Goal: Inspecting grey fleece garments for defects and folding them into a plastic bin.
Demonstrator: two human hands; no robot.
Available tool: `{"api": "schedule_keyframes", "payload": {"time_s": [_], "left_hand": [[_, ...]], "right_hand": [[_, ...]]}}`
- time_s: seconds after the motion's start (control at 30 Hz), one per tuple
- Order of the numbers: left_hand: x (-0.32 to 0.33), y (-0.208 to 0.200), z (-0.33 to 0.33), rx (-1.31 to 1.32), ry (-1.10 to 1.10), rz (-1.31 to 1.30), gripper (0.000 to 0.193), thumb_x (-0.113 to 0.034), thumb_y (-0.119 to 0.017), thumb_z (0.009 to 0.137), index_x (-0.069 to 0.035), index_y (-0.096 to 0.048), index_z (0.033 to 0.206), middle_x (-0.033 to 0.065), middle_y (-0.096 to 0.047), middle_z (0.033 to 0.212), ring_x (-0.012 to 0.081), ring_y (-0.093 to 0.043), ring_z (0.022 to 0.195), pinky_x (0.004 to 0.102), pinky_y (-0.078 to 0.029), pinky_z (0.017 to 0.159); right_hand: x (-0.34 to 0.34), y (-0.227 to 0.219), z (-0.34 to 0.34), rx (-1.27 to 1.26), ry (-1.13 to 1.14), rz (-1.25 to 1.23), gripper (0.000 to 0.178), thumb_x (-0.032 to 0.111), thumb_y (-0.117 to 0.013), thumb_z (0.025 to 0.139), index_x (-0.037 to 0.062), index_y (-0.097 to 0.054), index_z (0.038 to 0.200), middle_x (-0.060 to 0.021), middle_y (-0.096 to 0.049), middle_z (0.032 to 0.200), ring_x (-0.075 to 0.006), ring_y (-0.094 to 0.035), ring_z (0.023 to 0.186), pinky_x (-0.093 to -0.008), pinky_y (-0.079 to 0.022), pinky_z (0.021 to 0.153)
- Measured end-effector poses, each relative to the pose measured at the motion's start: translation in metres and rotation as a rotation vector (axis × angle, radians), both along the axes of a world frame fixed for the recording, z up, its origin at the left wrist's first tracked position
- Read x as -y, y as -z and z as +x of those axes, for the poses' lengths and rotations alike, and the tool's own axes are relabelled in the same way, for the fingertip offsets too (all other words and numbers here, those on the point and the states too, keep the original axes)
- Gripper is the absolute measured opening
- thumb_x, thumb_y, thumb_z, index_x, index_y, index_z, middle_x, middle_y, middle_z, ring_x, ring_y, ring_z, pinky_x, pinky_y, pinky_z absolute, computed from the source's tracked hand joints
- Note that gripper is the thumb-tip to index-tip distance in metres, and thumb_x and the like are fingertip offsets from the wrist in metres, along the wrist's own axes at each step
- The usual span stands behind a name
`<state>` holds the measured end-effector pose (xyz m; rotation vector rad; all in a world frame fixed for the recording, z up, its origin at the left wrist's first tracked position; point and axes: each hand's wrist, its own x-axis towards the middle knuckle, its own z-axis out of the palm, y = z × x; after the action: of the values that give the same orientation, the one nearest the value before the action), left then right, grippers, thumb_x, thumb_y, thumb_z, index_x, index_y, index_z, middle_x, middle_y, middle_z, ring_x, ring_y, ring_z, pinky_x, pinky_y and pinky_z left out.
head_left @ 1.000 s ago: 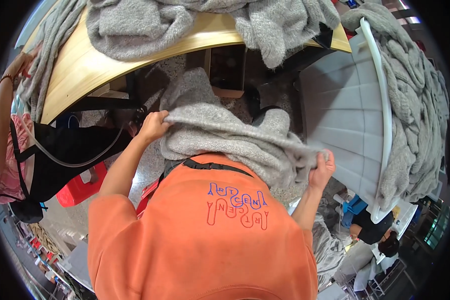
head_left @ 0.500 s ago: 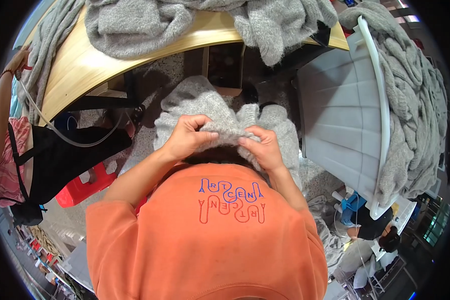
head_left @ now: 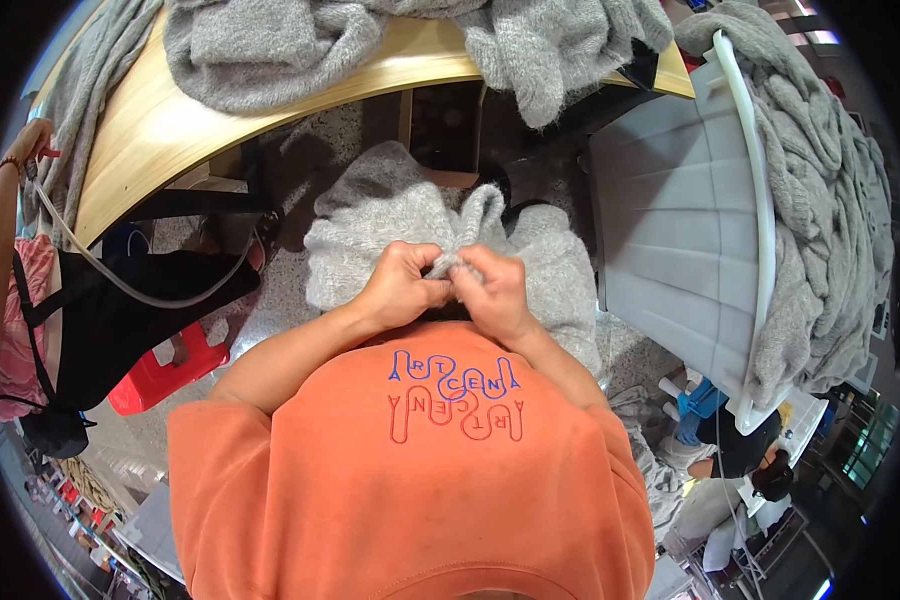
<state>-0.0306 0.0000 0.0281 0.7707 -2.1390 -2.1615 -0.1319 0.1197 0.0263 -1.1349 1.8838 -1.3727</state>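
Two hands [head_left: 405, 285] on one knit [head_left: 370, 225], one bench [head_left: 420, 50] at 11 o'clock, one bin [head_left: 680, 220] at 2, one stool [head_left: 195, 362] at 8, two co-workers [head_left: 130, 310] [head_left: 740, 445] at 9 and 4.

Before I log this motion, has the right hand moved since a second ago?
Yes: the right hand has moved left, away from the grey bin, and now pinches the knit.

Red stool [head_left: 142, 390], pale wooden table [head_left: 155, 125]
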Motion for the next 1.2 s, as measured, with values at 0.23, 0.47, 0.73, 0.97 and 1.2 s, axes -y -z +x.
{"api": "schedule_keyframes", "payload": {"time_s": [0.23, 0.47, 0.73, 0.97, 1.2], "left_hand": [[0.004, 0.027, 0.001, -0.121, -0.280, 0.394, 0.015, -0.002, -0.059, 0.079, -0.004, -0.054, 0.065, -0.0045, -0.053, 0.062, -0.0001, -0.043, 0.054, 0.0163, -0.033, 0.043], [0.013, -0.001, -0.005, -0.038, -0.252, 0.678, 0.007, 0.002, -0.056, 0.077, -0.002, -0.057, 0.071, -0.0024, -0.053, 0.062, 0.0019, -0.043, 0.051, 0.0186, -0.032, 0.043], [0.004, -0.002, -0.017, 0.062, -0.200, 0.687, 0.013, -0.009, -0.058, 0.080, -0.006, -0.055, 0.068, -0.0030, -0.045, 0.052, 0.0045, -0.037, 0.041, 0.0208, -0.027, 0.035], [0.008, 0.014, -0.005, 0.094, -0.230, 0.558, 0.004, -0.010, -0.052, 0.081, -0.008, -0.053, 0.078, -0.0023, -0.050, 0.064, 0.0064, -0.048, 0.053, 0.0214, -0.040, 0.044], [0.006, 0.031, -0.001, -0.096, -0.249, 0.486, 0.011, 0.002, -0.055, 0.078, -0.004, -0.056, 0.068, -0.0030, -0.054, 0.062, 0.0022, -0.043, 0.052, 0.0185, -0.033, 0.045]], "right_hand": [[0.005, -0.005, -0.016, 0.241, -0.033, 0.097, 0.012, 0.003, -0.053, 0.078, -0.0004, -0.056, 0.089, -0.0099, -0.054, 0.063, -0.0144, -0.053, 0.056, -0.0267, -0.042, 0.052], [-0.014, -0.013, -0.004, -0.104, -0.167, -0.059, 0.031, -0.010, -0.052, 0.064, 0.0002, -0.054, 0.092, -0.0132, -0.058, 0.078, -0.0244, -0.059, 0.067, -0.0296, -0.048, 0.063], [0.000, -0.010, -0.012, -0.685, 0.026, -0.313, 0.018, -0.001, -0.059, 0.060, 0.0024, -0.057, 0.078, -0.0060, -0.053, 0.073, -0.0207, -0.052, 0.061, -0.0297, -0.043, 0.050], [0.005, 0.000, -0.012, -0.716, 0.040, -0.360, 0.009, 0.002, -0.056, 0.063, 0.0035, -0.050, 0.071, -0.0071, -0.047, 0.068, -0.0218, -0.047, 0.057, -0.0319, -0.039, 0.047], [0.001, -0.001, -0.002, -0.698, 0.057, -0.277, 0.008, 0.006, -0.054, 0.065, 0.0055, -0.046, 0.066, -0.0065, -0.043, 0.066, -0.0219, -0.047, 0.060, -0.0325, -0.040, 0.050]]}}
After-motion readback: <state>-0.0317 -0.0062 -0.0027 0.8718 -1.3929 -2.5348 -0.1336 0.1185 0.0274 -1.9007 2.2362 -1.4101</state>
